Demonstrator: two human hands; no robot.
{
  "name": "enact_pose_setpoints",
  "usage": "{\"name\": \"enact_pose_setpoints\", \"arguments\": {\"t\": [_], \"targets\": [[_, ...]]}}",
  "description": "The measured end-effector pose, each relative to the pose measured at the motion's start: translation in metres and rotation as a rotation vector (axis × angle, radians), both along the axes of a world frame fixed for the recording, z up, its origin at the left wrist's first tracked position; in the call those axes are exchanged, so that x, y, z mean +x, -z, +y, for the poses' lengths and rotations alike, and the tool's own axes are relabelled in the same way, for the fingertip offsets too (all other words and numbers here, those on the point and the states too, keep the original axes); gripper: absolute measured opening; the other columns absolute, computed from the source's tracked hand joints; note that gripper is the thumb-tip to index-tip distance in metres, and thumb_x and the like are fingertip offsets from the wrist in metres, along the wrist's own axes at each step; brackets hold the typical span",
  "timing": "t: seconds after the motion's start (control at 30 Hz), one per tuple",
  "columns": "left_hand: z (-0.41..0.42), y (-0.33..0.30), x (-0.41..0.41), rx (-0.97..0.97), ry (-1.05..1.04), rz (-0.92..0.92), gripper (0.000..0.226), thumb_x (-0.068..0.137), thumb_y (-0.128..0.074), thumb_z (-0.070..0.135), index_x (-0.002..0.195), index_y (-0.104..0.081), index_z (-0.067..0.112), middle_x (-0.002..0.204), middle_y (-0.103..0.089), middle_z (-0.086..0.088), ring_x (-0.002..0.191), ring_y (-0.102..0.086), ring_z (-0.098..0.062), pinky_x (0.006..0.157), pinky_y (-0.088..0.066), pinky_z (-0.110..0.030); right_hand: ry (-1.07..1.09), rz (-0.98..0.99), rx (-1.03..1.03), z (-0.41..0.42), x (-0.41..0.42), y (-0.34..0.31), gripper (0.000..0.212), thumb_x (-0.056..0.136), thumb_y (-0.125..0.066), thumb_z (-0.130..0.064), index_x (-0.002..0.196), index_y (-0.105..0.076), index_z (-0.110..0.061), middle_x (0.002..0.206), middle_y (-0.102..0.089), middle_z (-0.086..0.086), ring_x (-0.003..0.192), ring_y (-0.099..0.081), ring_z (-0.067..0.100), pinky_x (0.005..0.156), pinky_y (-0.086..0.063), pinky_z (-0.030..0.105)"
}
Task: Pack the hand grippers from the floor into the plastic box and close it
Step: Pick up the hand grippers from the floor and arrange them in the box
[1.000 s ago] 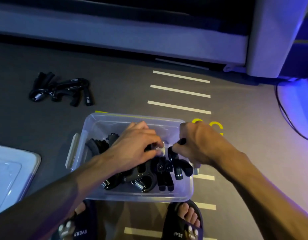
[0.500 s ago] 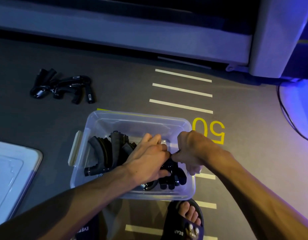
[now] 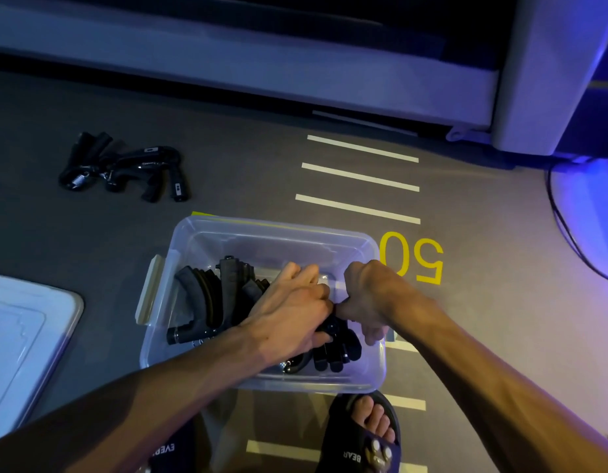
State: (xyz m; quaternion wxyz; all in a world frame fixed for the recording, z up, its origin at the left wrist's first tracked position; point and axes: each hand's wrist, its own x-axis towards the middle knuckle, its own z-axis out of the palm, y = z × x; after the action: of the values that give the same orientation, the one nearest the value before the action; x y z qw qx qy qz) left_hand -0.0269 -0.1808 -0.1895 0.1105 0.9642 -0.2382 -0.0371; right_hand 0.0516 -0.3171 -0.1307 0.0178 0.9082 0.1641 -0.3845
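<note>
A clear plastic box (image 3: 207,230) stands open on the dark floor in front of me. Several black hand grippers (image 3: 213,295) lie packed in its left and near parts. Both hands are inside the box. My left hand (image 3: 288,312) lies over the black grippers near the middle, fingers curled onto them. My right hand (image 3: 370,298) is curled beside it, thumb and fingers pinching a black gripper (image 3: 336,346) whose handles stick out below. A small heap of black grippers (image 3: 125,170) lies on the floor at the far left. The box's lid (image 3: 26,336) lies on the floor at the left.
White stripes (image 3: 360,177) and a yellow "50" (image 3: 411,257) mark the floor beyond the box. My sandalled foot (image 3: 364,435) stands just before the box. A grey bench edge (image 3: 261,76) runs along the back, with a black cable (image 3: 565,216) at the right.
The left hand has slid right across the box, uncovering the grippers on the left. The right hand has closed in toward it and lowered its gripper among the others.
</note>
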Motion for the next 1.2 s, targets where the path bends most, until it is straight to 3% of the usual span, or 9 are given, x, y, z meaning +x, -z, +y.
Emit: {"name": "enact_pose_setpoints", "arguments": {"t": [0.17,0.27,0.33,0.4,0.5,0.57,0.83,1.07,1.2], "targets": [[0.002,-0.001,-0.003,0.028,-0.005,-0.002,0.046,0.072,-0.069,0.070,0.089,-0.077,0.029,0.081,-0.063,0.013,0.095,-0.049,-0.019,0.074,-0.021,-0.035,-0.002,0.127,-0.053,0.002,-0.009,-0.003,0.021,0.097,-0.050,-0.029,0.092,-0.047,-0.010,0.086,-0.077,0.016,0.082,-0.075,0.029,0.078,-0.060,0.034],[0.002,-0.001,-0.003,0.027,-0.005,0.000,0.047,0.073,-0.068,0.072,0.094,-0.077,0.031,0.083,-0.062,0.014,0.095,-0.047,-0.018,0.071,-0.010,-0.034,0.027,0.260,-0.089,0.006,-0.001,-0.012,0.024,0.096,-0.061,-0.027,0.087,-0.058,-0.005,0.081,-0.077,0.011,0.060,-0.071,0.022,0.069,-0.061,0.033],[0.003,0.002,-0.003,0.002,-0.018,0.000,0.048,0.075,-0.066,0.072,0.101,-0.076,0.032,0.088,-0.063,0.016,0.098,-0.043,-0.017,0.073,-0.010,-0.034,-0.139,0.203,-0.164,0.007,0.002,-0.013,0.021,0.090,-0.068,-0.028,0.081,-0.057,-0.012,0.074,-0.075,0.003,0.057,-0.065,0.014,0.072,-0.059,0.031],[0.002,0.003,-0.002,-0.008,-0.019,0.008,0.049,0.077,-0.064,0.072,0.103,-0.076,0.033,0.091,-0.062,0.017,0.099,-0.040,-0.016,0.074,-0.011,-0.033,-0.279,0.084,-0.171,0.006,0.000,-0.009,0.028,0.084,-0.073,-0.034,0.080,-0.053,-0.015,0.070,-0.068,-0.001,0.069,-0.065,0.016,0.071,-0.054,0.029],[0.000,0.002,-0.001,-0.010,-0.003,0.008,0.047,0.076,-0.066,0.070,0.105,-0.077,0.034,0.092,-0.062,0.016,0.099,-0.033,-0.016,0.073,-0.008,-0.034,-0.342,-0.002,-0.135,0.005,-0.003,0.000,0.045,0.079,-0.079,-0.042,0.110,-0.059,-0.015,0.108,-0.065,0.006,0.105,-0.063,0.029,0.077,-0.048,0.034],[0.000,0.002,-0.001,-0.017,0.001,0.006,0.046,0.077,-0.067,0.069,0.106,-0.076,0.034,0.092,-0.063,0.016,0.099,-0.033,-0.016,0.073,-0.011,-0.034,-0.362,0.000,-0.133,0.006,0.000,0.004,0.052,0.076,-0.082,-0.042,0.115,-0.060,-0.016,0.117,-0.063,0.007,0.110,-0.061,0.030,0.078,-0.048,0.035],[0.000,0.003,0.000,-0.034,-0.009,0.010,0.047,0.079,-0.065,0.067,0.110,-0.075,0.034,0.097,-0.063,0.018,0.100,-0.031,-0.014,0.075,-0.012,-0.033,-0.444,0.025,-0.154,0.010,0.008,0.006,0.036,0.070,-0.085,-0.042,0.088,-0.061,-0.023,0.078,-0.053,-0.001,0.093,-0.066,0.026,0.066,-0.044,0.030],[0.004,0.010,-0.003,0.013,-0.003,-0.033,0.049,0.073,-0.065,0.071,0.095,-0.077,0.029,0.087,-0.064,0.015,0.100,-0.036,-0.017,0.082,-0.024,-0.037,-0.409,0.056,-0.142,0.009,0.012,0.005,0.052,0.067,-0.086,-0.044,0.110,-0.068,-0.020,0.101,-0.069,0.003,0.092,-0.064,0.024,0.068,-0.047,0.029],[0.005,0.013,-0.003,0.001,0.008,-0.040,0.046,0.078,-0.063,0.068,0.096,-0.076,0.028,0.087,-0.065,0.014,0.102,-0.039,-0.018,0.085,-0.024,-0.037,-0.431,0.071,-0.138,0.009,0.014,0.002,0.048,0.069,-0.085,-0.044,0.108,-0.070,-0.020,0.084,-0.060,-0.002,0.082,-0.056,0.021,0.065,-0.044,0.027]]}}
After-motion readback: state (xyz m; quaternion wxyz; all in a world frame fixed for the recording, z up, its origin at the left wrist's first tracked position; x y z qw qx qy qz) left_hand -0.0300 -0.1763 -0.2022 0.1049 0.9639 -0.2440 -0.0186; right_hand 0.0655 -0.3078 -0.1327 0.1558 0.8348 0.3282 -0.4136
